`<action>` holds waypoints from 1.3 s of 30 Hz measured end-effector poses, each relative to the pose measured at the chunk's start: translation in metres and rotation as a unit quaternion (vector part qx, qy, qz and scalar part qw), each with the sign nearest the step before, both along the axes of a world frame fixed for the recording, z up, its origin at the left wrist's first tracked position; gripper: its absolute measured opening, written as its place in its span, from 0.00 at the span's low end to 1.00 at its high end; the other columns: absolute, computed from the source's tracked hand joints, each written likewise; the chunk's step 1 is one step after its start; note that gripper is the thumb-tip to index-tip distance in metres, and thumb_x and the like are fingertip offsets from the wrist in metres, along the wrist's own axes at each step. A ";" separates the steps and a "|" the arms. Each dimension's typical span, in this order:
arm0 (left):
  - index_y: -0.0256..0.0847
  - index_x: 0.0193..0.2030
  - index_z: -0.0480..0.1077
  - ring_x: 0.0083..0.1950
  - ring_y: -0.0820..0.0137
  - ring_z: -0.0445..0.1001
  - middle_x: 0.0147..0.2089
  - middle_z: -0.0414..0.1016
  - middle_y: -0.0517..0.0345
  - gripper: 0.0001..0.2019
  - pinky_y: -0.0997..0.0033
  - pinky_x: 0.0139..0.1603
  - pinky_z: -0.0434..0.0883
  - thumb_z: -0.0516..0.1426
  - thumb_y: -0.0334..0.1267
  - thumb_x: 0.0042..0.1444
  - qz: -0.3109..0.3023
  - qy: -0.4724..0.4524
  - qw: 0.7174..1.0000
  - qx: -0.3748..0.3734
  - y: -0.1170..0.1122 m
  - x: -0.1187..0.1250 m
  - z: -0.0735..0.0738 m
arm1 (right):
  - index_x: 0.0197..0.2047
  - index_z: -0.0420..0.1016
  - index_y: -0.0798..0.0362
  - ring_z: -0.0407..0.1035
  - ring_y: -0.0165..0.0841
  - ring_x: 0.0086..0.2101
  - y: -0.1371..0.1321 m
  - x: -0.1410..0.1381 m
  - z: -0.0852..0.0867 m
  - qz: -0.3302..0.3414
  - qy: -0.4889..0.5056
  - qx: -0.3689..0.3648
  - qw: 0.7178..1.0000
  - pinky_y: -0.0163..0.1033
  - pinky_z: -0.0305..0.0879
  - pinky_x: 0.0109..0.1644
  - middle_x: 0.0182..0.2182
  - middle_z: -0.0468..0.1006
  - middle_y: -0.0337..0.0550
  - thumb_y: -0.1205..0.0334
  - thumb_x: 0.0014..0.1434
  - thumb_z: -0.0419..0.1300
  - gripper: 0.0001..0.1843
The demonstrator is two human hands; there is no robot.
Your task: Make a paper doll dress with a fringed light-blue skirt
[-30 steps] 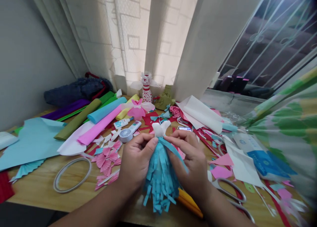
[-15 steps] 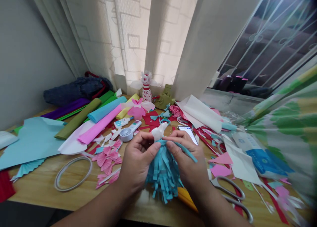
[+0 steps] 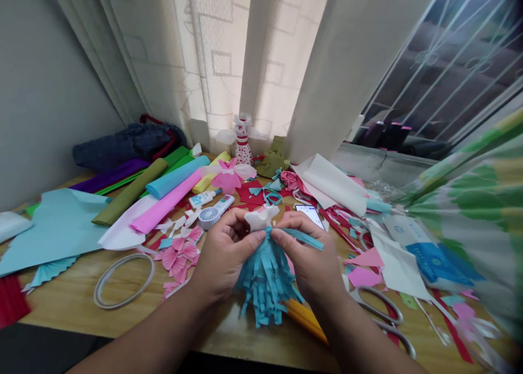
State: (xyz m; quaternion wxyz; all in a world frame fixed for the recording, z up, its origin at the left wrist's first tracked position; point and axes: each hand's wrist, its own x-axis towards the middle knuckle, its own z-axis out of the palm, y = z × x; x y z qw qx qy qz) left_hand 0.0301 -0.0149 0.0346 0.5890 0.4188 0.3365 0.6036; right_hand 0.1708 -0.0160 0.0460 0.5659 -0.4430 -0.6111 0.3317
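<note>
A fringed blue crepe-paper skirt (image 3: 265, 279) with a white paper top (image 3: 261, 219) is held roughly upright between the two hands, at the near side of the wooden table (image 3: 163, 322). Its waist is pinched from one side by the left hand (image 3: 224, 254), thumb and curled fingers drawn nearly together. A narrow blue paper strip (image 3: 304, 238) is gripped at the waist between the thumb and fingers of the right hand (image 3: 312, 254), its loose end pointed rightward. Scissors (image 3: 378, 311) are laid beside the right forearm; a smartphone (image 3: 311, 213) is partly hidden behind the right hand.
</note>
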 end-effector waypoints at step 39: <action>0.40 0.41 0.72 0.42 0.66 0.71 0.42 0.72 0.55 0.12 0.66 0.46 0.67 0.61 0.38 0.48 0.093 0.346 0.924 0.130 0.103 -0.009 -0.034 | 0.23 0.71 0.52 0.66 0.33 0.30 0.122 0.035 -0.039 0.003 -0.176 0.045 0.983 0.39 0.61 0.37 0.25 0.71 0.39 0.64 0.49 0.61 0.05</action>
